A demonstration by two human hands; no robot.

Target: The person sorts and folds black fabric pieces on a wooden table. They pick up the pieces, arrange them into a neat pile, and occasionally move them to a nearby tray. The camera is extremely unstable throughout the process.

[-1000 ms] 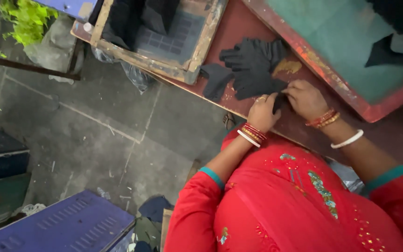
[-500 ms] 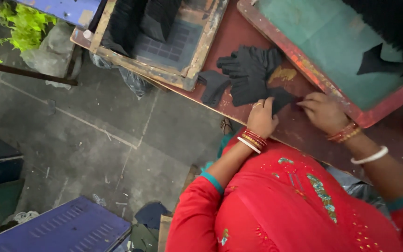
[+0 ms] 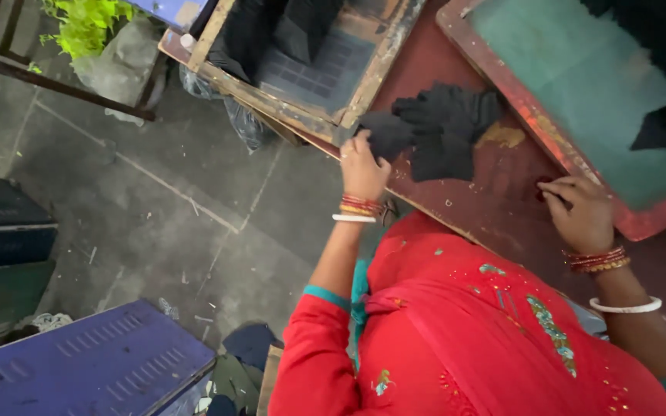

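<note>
Our left hand [image 3: 362, 163] fingers pinch the black cloth [image 3: 433, 131] lying on the red counter [image 3: 495, 204]; our right hand [image 3: 580, 212] rests bare, fingers curled, beside the green frame [image 3: 572, 85]; cloth still unplaced

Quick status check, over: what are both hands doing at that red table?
Left hand touching the black gloves. Right hand flat on red table, holding nothing. Green-screened frame beside the gloves; nothing in the way.
</note>
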